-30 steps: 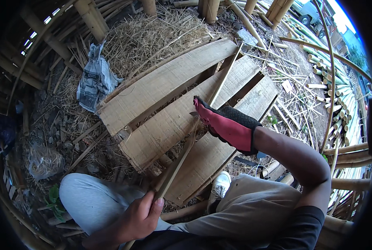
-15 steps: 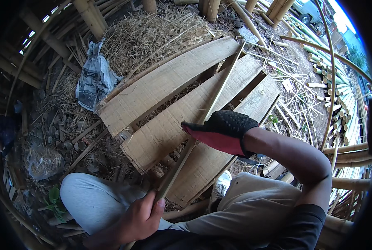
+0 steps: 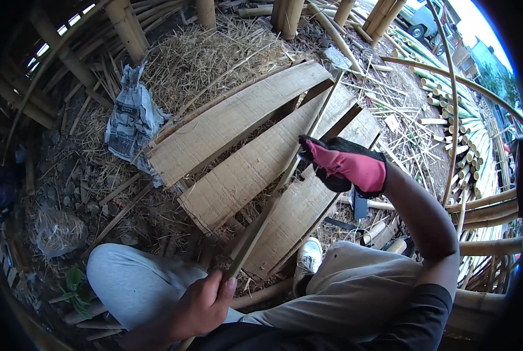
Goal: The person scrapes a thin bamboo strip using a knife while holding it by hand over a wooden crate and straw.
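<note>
A long, narrow bamboo strip [image 3: 267, 209] slants from my lap up across a low stand of rough wooden planks [image 3: 247, 169]. My bare left hand [image 3: 201, 307] is closed round its lower part, thumb along the top. My right hand [image 3: 346, 165], in a black and pink glove, is closed at the strip's upper half, above the planks. The glove's thumb lies over the strip, and the curled fingers hide most of the grip. Whether a small tool is also in the glove cannot be made out.
Crumpled newspaper [image 3: 134, 120] lies left of the planks, beside dry straw shavings [image 3: 206, 64]. Bamboo posts [image 3: 287, 20] stand behind. Cut green bamboo poles [image 3: 469, 149] are stacked at right. A clear plastic bag [image 3: 61, 233] and a small plant [image 3: 76, 286] are at left.
My right hand has moved up the strip and to the right, and turned so that the glove's pink side shows. My left hand keeps its hold. The view has shifted slightly.
</note>
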Motion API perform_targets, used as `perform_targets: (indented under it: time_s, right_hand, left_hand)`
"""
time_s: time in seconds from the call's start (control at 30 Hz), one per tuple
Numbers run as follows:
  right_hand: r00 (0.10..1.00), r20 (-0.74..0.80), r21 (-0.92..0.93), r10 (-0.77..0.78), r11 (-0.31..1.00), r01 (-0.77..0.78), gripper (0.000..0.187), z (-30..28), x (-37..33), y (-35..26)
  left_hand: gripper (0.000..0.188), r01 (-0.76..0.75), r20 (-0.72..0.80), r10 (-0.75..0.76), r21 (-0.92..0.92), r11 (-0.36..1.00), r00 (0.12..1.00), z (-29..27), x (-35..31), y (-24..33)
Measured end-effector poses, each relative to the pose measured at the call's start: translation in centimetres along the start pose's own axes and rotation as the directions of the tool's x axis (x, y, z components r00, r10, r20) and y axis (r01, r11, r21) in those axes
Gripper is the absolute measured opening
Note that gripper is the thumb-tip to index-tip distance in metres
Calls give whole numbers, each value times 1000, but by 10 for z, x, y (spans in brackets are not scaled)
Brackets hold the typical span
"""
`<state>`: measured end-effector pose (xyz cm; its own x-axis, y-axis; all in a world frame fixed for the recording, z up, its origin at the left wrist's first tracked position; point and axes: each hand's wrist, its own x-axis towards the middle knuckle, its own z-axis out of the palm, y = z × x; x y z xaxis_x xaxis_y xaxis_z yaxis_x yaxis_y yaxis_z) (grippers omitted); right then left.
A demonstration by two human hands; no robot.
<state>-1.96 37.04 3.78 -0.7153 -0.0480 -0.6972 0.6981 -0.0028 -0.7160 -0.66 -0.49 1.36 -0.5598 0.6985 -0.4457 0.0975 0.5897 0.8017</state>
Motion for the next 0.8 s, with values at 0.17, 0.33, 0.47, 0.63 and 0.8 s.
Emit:
perform_targets:
  time_s: [0.17,0.33,0.47,0.63,0.8]
  right_hand:
    - [847,-249,-698,-470,693,180,78,-16,-42,9]
    - [804,-470,-611,-364,791,1,54,13,-94,-7]
    - [616,-410,-705,-673,662,254,34,38,-103,18]
    - [582,-61,-957,-811,214,197,38,58,-125,29]
    - [338,229,-954,-913,-140,267,45,28,-103,55]
  left_hand:
    - [34,15,36,-15,-8,1000,999,-5,-14,5]
    - [27,11,35,-7,-117,993,999,-14,-21,16]
    - [25,-68,107,77,-82,994,991,-20,-25,25]
    - [27,118,595,-59,-60,991,802,-29,-34,48]
    - [32,156,719,-4,-146,977,695,-24,-40,48]
